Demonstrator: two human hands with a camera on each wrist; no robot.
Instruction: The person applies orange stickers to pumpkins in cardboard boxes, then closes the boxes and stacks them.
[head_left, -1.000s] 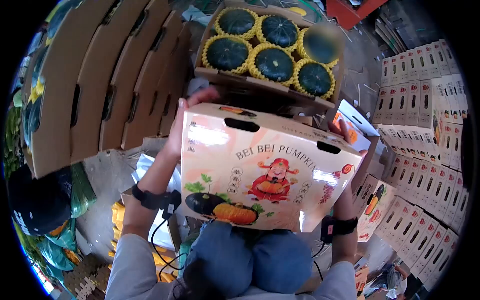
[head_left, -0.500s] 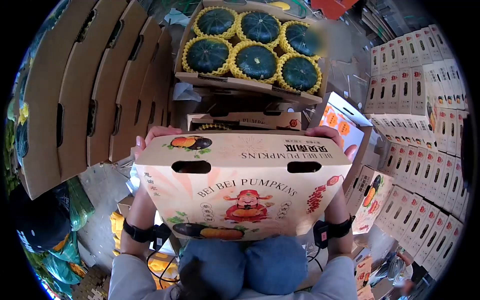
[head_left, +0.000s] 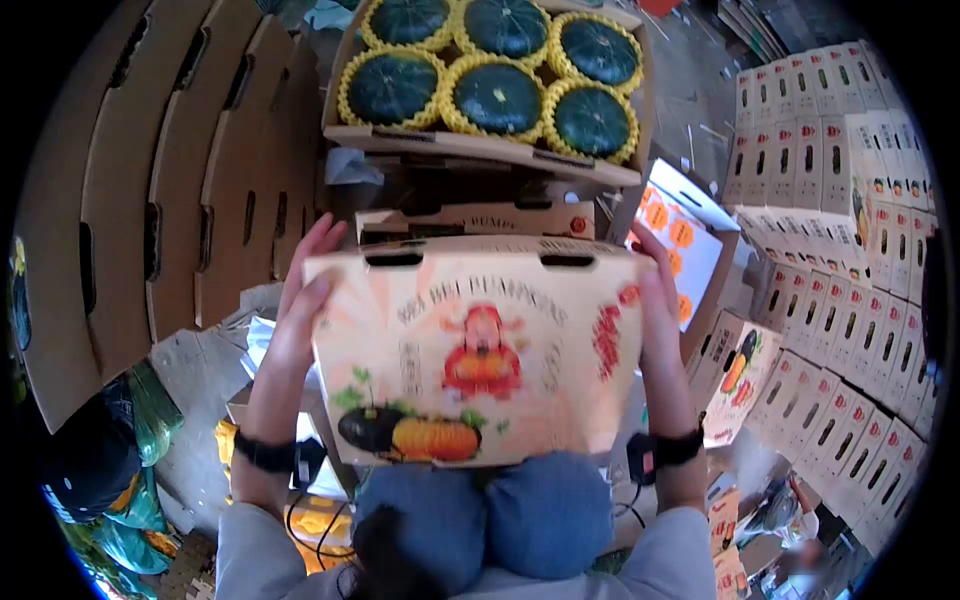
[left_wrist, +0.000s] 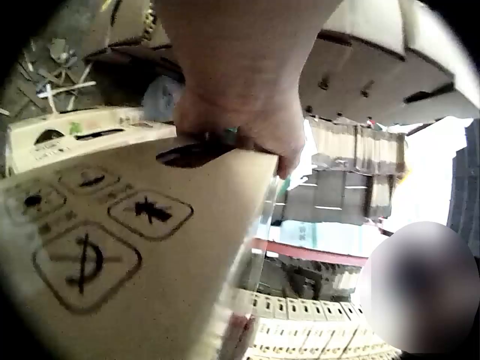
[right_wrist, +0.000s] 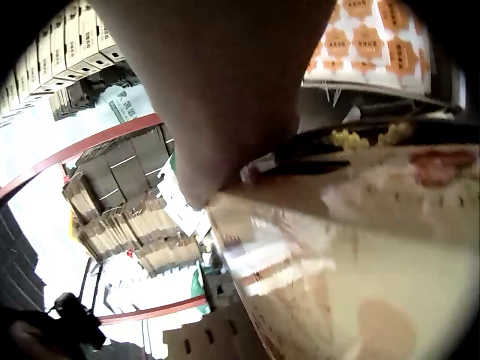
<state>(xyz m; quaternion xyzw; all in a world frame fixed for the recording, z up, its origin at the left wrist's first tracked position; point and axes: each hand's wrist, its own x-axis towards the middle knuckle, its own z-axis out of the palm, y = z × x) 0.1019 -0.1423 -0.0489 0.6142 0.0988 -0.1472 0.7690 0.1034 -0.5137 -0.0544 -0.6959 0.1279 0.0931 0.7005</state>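
Observation:
A cream printed pumpkin carton (head_left: 560, 400) is held upright over the person's knees, its "Bei Bei Pumpkins" face towards the head camera. At its left end the left hand (head_left: 298, 300) grips it, and the left wrist view has that hand's fingers at the slot in the end panel (left_wrist: 150, 247). The right hand (head_left: 658, 305) grips the opposite end, also at a slot in the right wrist view. Just behind stands a second printed carton (head_left: 545, 220), partly covered by the first. Beyond it, green pumpkins (head_left: 497, 98) in yellow foam nets sit in an open brown box (head_left: 450, 146).
Tall stacked brown boxes (head_left: 120, 200) line the left side. On the right, a box holds orange-printed white sheets (head_left: 680, 240), with a printed carton (head_left: 740, 375) nearby and rows of stacked cartons (head_left: 800, 220) beyond. Green bags (head_left: 135, 520) lie at lower left.
The carton, first tilted and turned, has been straightened between both hands and shifted left; its top panel has tipped out of sight. The pumpkin box sits higher and further left in view.

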